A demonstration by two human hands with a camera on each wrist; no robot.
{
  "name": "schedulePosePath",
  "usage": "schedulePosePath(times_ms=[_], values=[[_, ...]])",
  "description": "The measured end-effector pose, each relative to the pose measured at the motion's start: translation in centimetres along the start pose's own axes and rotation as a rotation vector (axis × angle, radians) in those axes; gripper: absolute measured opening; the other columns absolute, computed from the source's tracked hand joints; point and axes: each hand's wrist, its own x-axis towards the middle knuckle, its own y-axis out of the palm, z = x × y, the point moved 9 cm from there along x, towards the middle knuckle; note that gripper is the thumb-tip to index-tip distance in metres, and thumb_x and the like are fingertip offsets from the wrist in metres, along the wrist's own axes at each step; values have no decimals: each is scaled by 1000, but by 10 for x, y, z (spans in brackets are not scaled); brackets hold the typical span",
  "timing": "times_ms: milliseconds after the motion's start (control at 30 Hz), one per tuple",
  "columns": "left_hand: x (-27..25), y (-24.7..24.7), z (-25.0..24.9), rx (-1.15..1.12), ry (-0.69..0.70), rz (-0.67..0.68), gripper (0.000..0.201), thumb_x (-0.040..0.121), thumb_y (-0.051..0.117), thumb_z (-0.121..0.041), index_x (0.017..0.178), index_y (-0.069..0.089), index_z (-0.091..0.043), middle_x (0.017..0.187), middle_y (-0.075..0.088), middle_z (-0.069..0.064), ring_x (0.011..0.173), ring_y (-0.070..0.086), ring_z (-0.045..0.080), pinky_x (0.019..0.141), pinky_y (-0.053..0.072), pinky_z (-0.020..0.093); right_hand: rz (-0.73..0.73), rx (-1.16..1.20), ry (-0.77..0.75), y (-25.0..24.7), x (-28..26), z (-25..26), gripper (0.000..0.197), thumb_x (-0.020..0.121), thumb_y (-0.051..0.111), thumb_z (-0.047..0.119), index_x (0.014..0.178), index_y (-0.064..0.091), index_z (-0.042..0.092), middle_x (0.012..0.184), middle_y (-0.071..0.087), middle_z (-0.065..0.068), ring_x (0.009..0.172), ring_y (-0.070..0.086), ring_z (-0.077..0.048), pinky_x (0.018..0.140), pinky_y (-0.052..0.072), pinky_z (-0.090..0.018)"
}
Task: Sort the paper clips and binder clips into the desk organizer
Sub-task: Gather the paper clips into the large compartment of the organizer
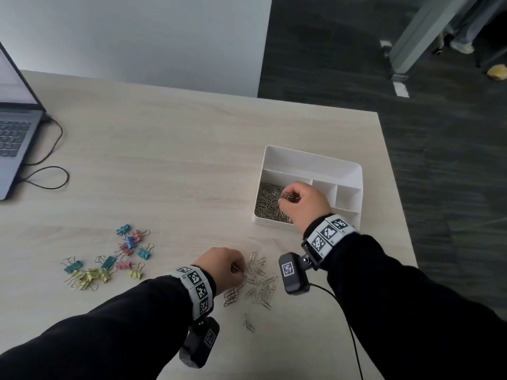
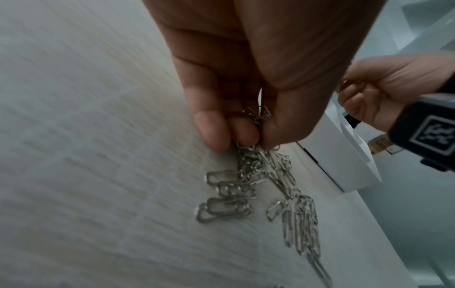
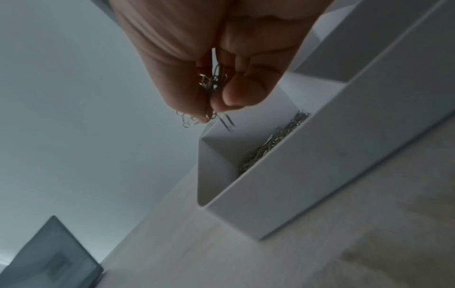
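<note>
One desk organizer [image 1: 308, 163] is seen on the worktop [image 1: 164, 149], divided into five compartments. Roughly fifteen coloured binder clips [image 1: 109, 259] are counted in one loose group. Some two dozen loose paper clips [image 1: 258, 283] are counted on the worktop; those heaped in one compartment [image 1: 267, 200] cannot be counted. One laptop [image 1: 13, 133] is present.

The head view looks steeply down on the bench [image 1: 164, 160]. Each wrist view looks close along its own hand. All three share the white desk organizer [image 1: 310, 163]; the left wrist view also catches the right hand [image 2: 384, 93].
</note>
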Motion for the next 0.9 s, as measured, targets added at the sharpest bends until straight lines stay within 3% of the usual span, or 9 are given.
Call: schedulePosePath(times_ms=[67,200,267,433,500,567,633,733,900], values=[[-1,-3,2,-42,-23,-7,13,73,65,-20,82,72,-25,80,70,-9,74,64,9,67,47,17,-4,-49,16,5,18,-3,6,79,68,26,77,63,28,78,66,4,71,66,-23,70,57,-38],[-2,-8,-2,-149,-65,6,13,75,62,-16,80,72,-22,79,72,-3,51,62,8,49,50,15,28,-187,-22,17,25,-7,20,80,72,29,99,69,24,106,60,4,88,55,-11,81,41,-21],[-1,-15,-9,-196,-64,-9,14,77,61,-14,75,70,-25,73,70,-6,51,66,12,46,51,18,-21,-160,-55,10,15,-6,24,82,71,26,104,68,21,111,54,3,85,55,-12,84,42,-22],[18,-43,-36,-317,-26,-85,16,80,66,-13,72,67,-28,68,69,-7,53,69,15,58,62,36,-115,-48,-60,-9,-29,-23,11,86,66,22,96,68,21,103,52,5,68,56,-12,73,47,-22],[29,-56,-50,-400,-16,-124,13,81,68,-11,75,68,-23,66,67,-4,54,66,12,58,62,36,-96,-12,-45,-6,-48,-35,6,87,66,23,93,68,22,100,50,9,59,50,-7,65,43,-14],[40,-68,-67,-497,2,-154,9,82,71,-10,77,68,-17,65,65,-1,56,62,10,57,61,33,-69,21,-31,2,-67,-49,4,86,66,25,90,67,23,97,48,14,55,46,-8,60,42,-15],[50,-79,-82,-611,3,-180,6,82,73,-11,80,68,-13,68,67,2,58,64,11,59,61,33,-47,31,-26,9,-83,-60,3,86,65,24,89,66,24,96,47,16,59,49,-13,61,43,-17],[57,-91,-99,-736,12,-212,8,84,72,-10,91,69,-14,79,71,1,63,68,8,63,62,33,-9,26,-6,20,-96,-73,6,86,64,20,91,66,24,97,48,13,60,50,-10,66,42,-16],[52,-88,-102,-644,56,-232,33,85,70,-15,117,66,-22,108,70,-11,84,68,5,74,61,30,109,-25,22,41,-107,-84,14,87,61,18,99,68,23,97,49,12,64,50,-6,74,42,-20]])
